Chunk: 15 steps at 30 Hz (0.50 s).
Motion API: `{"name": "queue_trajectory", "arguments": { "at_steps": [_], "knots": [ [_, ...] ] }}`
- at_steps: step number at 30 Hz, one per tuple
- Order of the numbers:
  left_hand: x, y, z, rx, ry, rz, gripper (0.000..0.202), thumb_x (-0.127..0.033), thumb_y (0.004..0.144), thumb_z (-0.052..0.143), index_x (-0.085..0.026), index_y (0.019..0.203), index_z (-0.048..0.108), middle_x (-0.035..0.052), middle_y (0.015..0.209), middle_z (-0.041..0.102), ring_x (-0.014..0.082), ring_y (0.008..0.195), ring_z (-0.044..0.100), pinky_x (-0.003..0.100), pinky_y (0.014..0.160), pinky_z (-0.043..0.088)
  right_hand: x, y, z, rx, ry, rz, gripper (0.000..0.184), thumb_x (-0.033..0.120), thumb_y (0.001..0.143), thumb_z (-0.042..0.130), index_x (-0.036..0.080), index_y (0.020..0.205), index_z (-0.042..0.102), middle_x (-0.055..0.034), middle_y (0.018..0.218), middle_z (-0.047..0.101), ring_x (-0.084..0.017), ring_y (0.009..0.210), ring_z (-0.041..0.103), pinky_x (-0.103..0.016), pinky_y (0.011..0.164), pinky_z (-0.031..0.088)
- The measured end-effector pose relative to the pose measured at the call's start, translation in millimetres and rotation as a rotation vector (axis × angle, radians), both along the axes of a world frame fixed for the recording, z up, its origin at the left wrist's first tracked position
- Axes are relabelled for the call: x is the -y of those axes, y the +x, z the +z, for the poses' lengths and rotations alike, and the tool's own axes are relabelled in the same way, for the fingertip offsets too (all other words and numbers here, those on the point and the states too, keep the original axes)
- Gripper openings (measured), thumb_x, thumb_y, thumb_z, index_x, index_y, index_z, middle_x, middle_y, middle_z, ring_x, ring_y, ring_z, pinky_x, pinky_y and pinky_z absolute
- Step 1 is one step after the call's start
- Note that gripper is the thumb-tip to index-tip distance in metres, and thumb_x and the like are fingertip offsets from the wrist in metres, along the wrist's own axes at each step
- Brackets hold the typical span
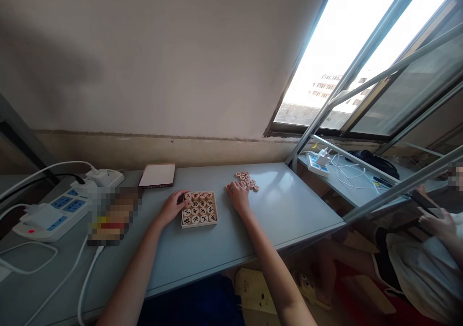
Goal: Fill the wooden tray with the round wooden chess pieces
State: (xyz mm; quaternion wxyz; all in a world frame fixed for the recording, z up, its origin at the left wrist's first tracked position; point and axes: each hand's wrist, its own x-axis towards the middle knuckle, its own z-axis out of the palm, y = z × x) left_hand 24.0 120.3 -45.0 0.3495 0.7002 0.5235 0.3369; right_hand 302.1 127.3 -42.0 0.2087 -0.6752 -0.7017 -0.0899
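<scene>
A small square wooden box (199, 224) lies on the grey table (224, 249), filled with several round wooden chess pieces marked in red and black. My left hand (174, 204) rests against the box's left edge, fingers curled at its top left corner. My right hand (238, 194) lies flat on the table to the right of the box, fingers spread. Its fingertips touch a loose cluster of round chess pieces (248, 180) lying on the table.
The box's flat lid (157, 176) lies behind the box. A white and blue power strip (58, 211) with plugs and white cables sits at the left. Another person (427, 249) sits at the right by a second table (347, 181). A window is above it.
</scene>
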Motion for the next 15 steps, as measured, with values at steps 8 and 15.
{"name": "queue_trajectory", "arguments": {
  "at_steps": [8,15],
  "knots": [
    [-1.9,-2.3,-1.9,0.043,-0.038,-0.007,0.053,-0.051,0.074,0.052,-0.019,0.115,0.057,0.0101,0.118,0.058,0.0246,0.102,0.055,0.035,0.083,0.047,27.4,-32.7,21.9,-0.267,0.080,0.126,0.018,0.040,0.085,0.056,0.027,0.084,0.069,0.0014,0.087,0.071,-0.016,0.085,0.058,-0.036,0.095,0.023],
    [-5.6,-2.0,-7.5,0.038,0.000,-0.006,0.052,-0.049,0.074,0.053,-0.018,0.115,0.058,0.0098,0.117,0.059,0.0234,0.098,0.056,0.036,0.085,0.046,51.2,-72.7,31.5,-0.256,0.053,0.358,0.014,0.040,0.084,0.057,0.030,0.083,0.067,0.0048,0.090,0.071,-0.014,0.088,0.058,-0.035,0.092,0.023]
  ]
}}
